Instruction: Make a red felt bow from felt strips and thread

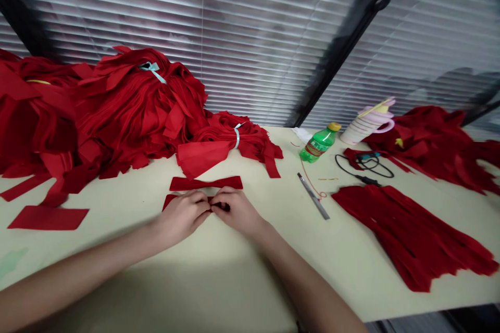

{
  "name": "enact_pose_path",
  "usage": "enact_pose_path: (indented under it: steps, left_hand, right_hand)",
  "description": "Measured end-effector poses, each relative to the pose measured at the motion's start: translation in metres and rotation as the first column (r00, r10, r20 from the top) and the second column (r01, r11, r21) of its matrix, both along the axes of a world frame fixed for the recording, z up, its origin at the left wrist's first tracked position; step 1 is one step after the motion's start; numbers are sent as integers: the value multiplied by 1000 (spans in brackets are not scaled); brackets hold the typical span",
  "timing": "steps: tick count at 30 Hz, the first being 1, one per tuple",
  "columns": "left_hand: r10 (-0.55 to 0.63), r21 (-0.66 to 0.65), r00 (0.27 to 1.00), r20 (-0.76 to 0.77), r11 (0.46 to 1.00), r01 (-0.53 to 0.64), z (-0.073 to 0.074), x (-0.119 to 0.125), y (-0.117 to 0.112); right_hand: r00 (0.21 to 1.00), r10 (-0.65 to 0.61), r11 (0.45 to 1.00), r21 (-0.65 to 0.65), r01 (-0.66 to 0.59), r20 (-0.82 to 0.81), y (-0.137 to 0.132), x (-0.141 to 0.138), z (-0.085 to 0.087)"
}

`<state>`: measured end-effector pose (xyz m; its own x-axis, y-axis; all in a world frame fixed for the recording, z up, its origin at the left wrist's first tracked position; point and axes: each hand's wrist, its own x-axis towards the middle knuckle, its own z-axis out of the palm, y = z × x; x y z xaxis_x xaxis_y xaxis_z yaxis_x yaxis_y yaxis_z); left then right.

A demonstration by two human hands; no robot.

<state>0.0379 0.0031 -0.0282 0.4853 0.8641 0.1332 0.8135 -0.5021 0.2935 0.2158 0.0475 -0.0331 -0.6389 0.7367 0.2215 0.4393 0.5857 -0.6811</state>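
Note:
My left hand (185, 218) and my right hand (238, 211) meet over the table, their fingertips pinched together on a red fabric strip (168, 201). Most of that strip is hidden under the hands; its left end sticks out past my left hand. Just beyond it lies a second red fabric strip (205, 183), narrowed near its middle. To the left, a flat red fabric piece (49, 218) rests by itself.
Large heaps of red fabric strips (140, 109) line the back left, some tied with ribbon. Rightward are a green bottle (319, 143), a pale cup (365, 124), a ruler-like metal strip (313, 196), a black cable (365, 179) and a stack of red strips (410, 231). Window blinds (250, 47) stand behind.

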Motion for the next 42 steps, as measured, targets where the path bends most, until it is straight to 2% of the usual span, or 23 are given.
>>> enact_pose_path:
  steps: [7,13,20,24,29,31,33,35,37,39,40,41,42]
  left_hand:
    - [5,11,1000,27,1000,-5,-6,0,0]
    - [5,12,999,35,1000,-5,-4,0,2]
    - [11,16,1000,19,1000,-12,-3,1,-1]
    - [21,32,1000,18,999,-22,-3,1,-1]
    - [-1,80,999,41,997,-2,-7,0,-1]
    - [-15,112,998,56,994,9,-7,0,-2]
    - [-40,165,995,88,986,25,-6,2,-7]
    - [-118,253,982,144,964,79,-5,6,-15]
    - [-280,336,945,170,918,212,-5,12,-26]
    - [-430,376,887,170,860,345,-5,19,-35]
    - [-463,365,872,161,848,383,-5,22,-39]
    - [-480,344,862,161,846,407,-4,26,-41]
    - [-481,328,861,167,850,411,-3,28,-42]
  right_hand:
    - [1000,2,1000,-11,-2,5,2,0,-2]
    - [1000,-10,1000,-28,9,-10,4,0,-5]
    - [994,-22,997,-82,12,-111,6,2,-5]
    - [958,-145,983,-147,112,-246,13,9,-1]
    - [863,-349,932,-232,278,-366,30,29,13]
    - [802,-449,892,-241,382,-393,40,47,21]
    - [716,-565,824,-237,515,-411,52,72,30]
    - [591,-687,711,-223,667,-423,64,105,35]
    - [436,-799,551,-212,807,-414,75,140,36]
    - [306,-883,395,-214,893,-355,84,173,32]
    - [262,-913,335,-209,919,-313,87,187,28]
    - [240,-934,296,-195,935,-265,90,198,23]
    - [244,-947,282,-177,943,-208,93,207,18]
